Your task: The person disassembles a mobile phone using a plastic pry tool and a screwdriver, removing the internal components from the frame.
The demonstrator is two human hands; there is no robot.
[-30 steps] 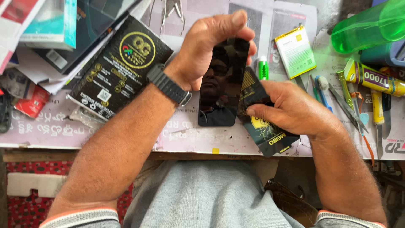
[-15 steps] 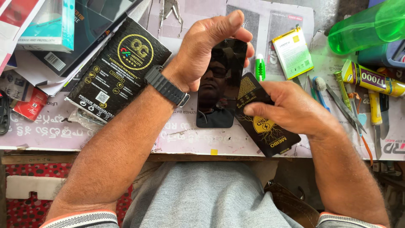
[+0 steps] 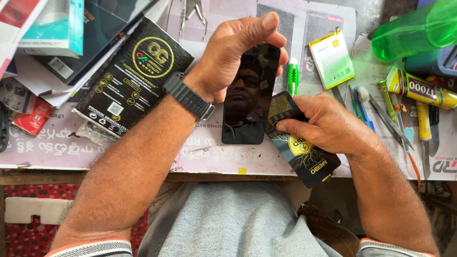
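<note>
Phone (image 3: 250,95), black glass up, lies lengthwise on the surface (image 3: 209,154) near its front edge. Left hand (image 3: 233,52) clamped on phone's upper end, fingers curled over the top, dark watch (image 3: 188,95) on the wrist. Right hand (image 3: 328,123) pinches a black card (image 3: 304,152) with yellow print, the card's edge touching phone's right side. Black packet (image 3: 128,76) left of phone. Battery (image 3: 332,59), glue tube (image 3: 419,88) and tweezers (image 3: 385,119) to the right.
</note>
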